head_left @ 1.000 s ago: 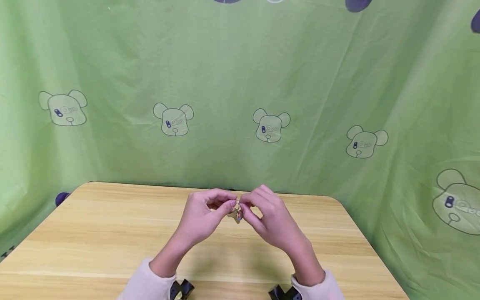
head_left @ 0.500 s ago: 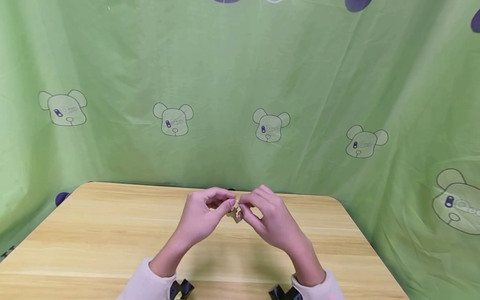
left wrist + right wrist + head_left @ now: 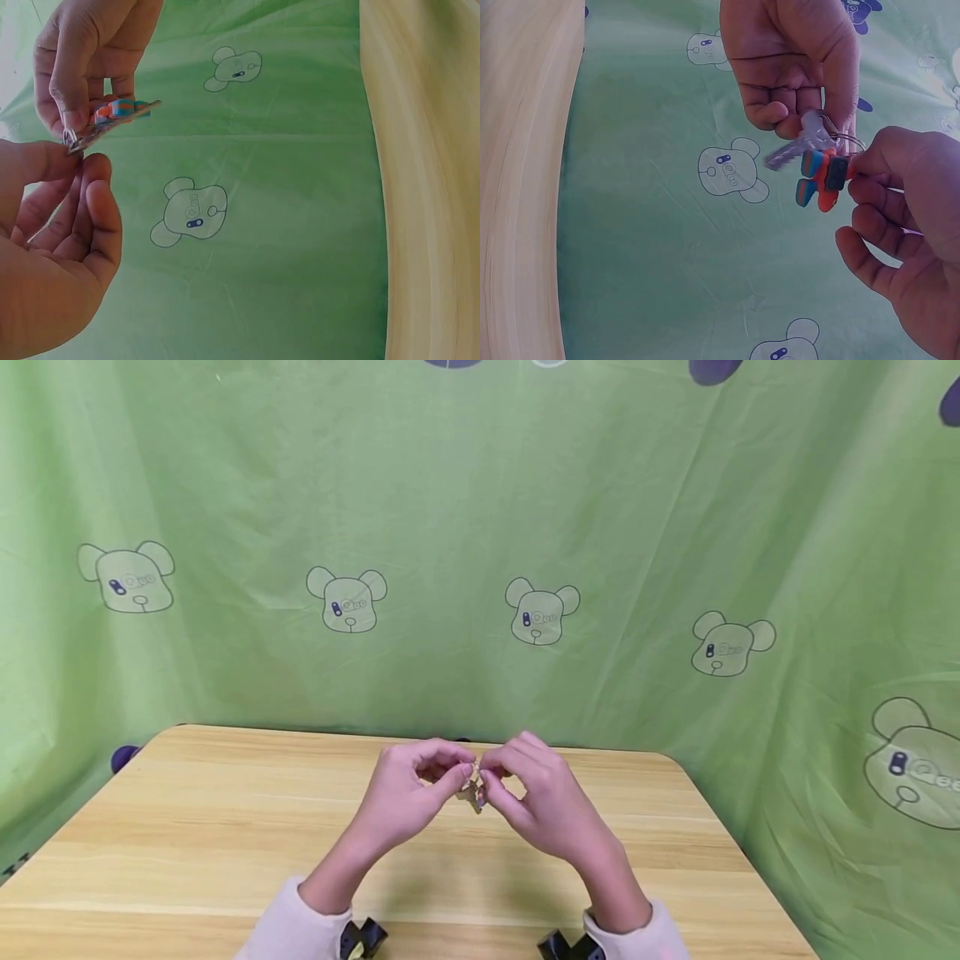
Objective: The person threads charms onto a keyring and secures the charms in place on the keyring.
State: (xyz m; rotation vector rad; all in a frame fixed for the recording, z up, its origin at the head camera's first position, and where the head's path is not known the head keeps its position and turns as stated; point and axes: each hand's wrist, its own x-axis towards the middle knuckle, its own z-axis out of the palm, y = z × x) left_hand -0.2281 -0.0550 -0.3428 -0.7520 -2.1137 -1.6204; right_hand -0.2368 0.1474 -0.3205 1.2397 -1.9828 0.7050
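Note:
Both hands meet over the table, working on one small bunch. A metal key ring [image 3: 853,139] spans their fingertips. My left hand [image 3: 397,789] pinches the ring beside a silvery key [image 3: 799,146], which hangs under its fingers. My right hand [image 3: 543,789] pinches the ring's other side, with thumb and index finger right at the top of a small orange and blue figure charm [image 3: 825,180]. In the left wrist view the key and the charm stick out from between the two hands, close together. Fingers partly hide the ring.
A light wood table [image 3: 225,843] lies under the hands. Behind it hangs a green curtain [image 3: 450,510] with printed bear heads. Black wrist mounts [image 3: 570,946] sit at both cuffs.
The key and charm swing between the fingers: the charm's coloured side turns partly away, and more of the key shows below the hands. Both hands stay nearly in place.

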